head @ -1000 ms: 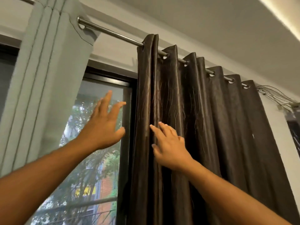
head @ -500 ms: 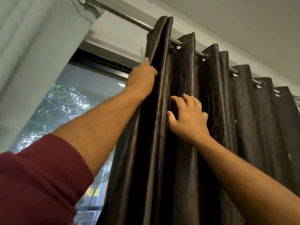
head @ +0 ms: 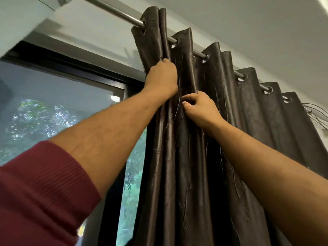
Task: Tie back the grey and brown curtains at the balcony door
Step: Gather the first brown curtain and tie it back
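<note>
- Two raised hands work the dark brown satin eyelet curtain (head: 204, 139), which hangs in bunched folds from the steel curtain rod (head: 113, 11) at the right side of the black-framed balcony door (head: 71, 96).
- The left hand (head: 162, 77), its arm stretched up from a maroon ribbed sleeve (head: 40, 192), has its grip curled tight round the curtain's leading fold, just below the rod.
- The right hand (head: 200, 107) sits a little lower and just beside it, pinching the next fold between thumb and bent fingers; the wrist angles up from the lower right.
- The pale grey curtain (head: 21, 16) shows only as a blurred corner at the upper left, well apart from both hands and not yet tied.
- Likely risks: a hard sideways pull so high up could jam an eyelet on the rod or strain it; the slick fabric could slip from the narrow pinch, letting the gathered folds spread again.
- No tie-back is in view, so the tying itself looks some way off.
</note>
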